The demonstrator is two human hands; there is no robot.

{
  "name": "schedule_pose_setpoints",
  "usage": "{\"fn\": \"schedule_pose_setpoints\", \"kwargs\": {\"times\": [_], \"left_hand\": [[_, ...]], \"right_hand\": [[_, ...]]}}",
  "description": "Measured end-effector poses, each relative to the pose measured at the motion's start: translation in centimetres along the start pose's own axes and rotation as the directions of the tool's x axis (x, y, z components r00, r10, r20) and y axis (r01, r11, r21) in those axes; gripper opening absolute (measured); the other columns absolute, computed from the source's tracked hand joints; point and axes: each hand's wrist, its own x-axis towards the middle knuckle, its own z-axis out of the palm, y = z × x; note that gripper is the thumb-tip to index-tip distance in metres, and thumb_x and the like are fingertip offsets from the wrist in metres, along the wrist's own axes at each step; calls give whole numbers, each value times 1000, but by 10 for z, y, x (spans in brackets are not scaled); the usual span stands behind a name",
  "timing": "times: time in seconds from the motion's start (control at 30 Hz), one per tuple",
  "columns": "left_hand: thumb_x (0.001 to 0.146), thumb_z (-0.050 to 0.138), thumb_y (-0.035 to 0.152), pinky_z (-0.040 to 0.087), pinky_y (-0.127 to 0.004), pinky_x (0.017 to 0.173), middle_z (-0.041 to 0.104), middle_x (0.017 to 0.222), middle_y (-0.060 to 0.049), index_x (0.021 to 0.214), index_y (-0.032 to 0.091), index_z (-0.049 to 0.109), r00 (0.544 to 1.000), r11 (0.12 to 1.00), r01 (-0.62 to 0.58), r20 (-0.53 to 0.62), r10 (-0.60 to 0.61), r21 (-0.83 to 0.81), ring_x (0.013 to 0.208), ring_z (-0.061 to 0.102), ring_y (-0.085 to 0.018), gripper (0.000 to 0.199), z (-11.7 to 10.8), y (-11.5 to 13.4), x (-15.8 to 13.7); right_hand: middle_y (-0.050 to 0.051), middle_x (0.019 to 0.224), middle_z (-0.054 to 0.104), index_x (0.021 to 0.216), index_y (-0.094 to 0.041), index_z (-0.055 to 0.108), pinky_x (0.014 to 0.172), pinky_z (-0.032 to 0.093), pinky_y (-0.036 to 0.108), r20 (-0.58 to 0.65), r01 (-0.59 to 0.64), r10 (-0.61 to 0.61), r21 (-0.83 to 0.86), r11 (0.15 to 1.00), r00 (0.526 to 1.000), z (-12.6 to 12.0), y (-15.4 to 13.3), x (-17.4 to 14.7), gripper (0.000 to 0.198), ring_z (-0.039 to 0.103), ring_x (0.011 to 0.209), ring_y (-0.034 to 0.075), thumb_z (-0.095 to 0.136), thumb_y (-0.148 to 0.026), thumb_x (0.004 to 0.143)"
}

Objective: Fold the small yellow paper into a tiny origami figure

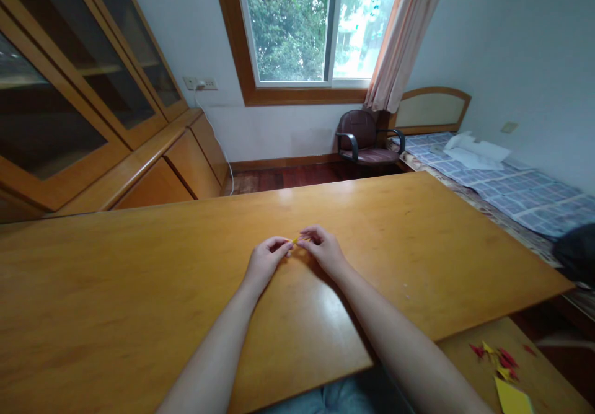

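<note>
Over the middle of the wooden table (153,277), my left hand (268,259) and my right hand (323,250) meet at their fingertips. Between them is a small yellow piece of folded paper (295,240), mostly covered by the fingers. My left thumb and forefinger pinch its left side. On the other side, my right thumb and fingers are closed on it, with the other right fingers curled above. The paper's exact folded shape is too small to make out.
On a lower surface at the bottom right lie several small red and yellow folded paper pieces (506,359) beside yellow paper sheets (514,396). Behind the table stands a brown armchair (360,132). A bed (515,197) is on the right, a glass-doored cabinet (153,154) on the left.
</note>
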Motion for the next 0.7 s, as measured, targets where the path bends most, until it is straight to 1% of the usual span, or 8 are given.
{"fn": "schedule_pose_setpoints", "kwargs": {"times": [0.07,0.17,0.33,0.43,0.7], "left_hand": [[73,74,46,49,-27,71,71,71,-3,83,16,73,1000,1000,-14,-10,14,-5,69,63,-17,31,0,2,0],[74,73,46,50,-28,72,73,74,-4,83,16,73,999,999,-32,-23,32,0,71,64,-18,31,-1,3,-1],[73,74,47,51,-29,77,75,80,-6,85,17,74,999,999,-34,-29,34,-12,75,66,-19,33,-1,2,-1],[71,75,49,52,-30,75,75,83,-6,86,17,74,999,999,-31,-39,31,-19,73,66,-18,35,-1,2,-1],[72,75,45,49,-26,69,70,73,-2,84,17,71,997,999,-40,-66,40,-6,69,63,-17,31,0,1,-1]], "right_hand": [[2,81,70,90,-19,66,56,48,25,4,-1,1,-17,1000,1000,-1,-2,-1,24,60,59,12,73,-39,78],[2,76,69,85,-19,69,61,49,26,11,36,-36,-74,997,999,-2,-6,-2,24,60,59,13,69,-43,83],[2,72,69,82,-19,70,62,49,27,4,54,-54,-120,991,999,-3,-7,-2,23,61,60,14,70,-42,82],[2,73,70,81,-19,71,63,49,27,-1,49,-49,-113,992,999,-3,-6,-2,23,61,61,14,70,-42,82],[3,75,71,83,-19,72,63,49,27,-4,63,-64,-114,991,998,-3,-7,-2,23,61,60,14,71,-41,81]]}}
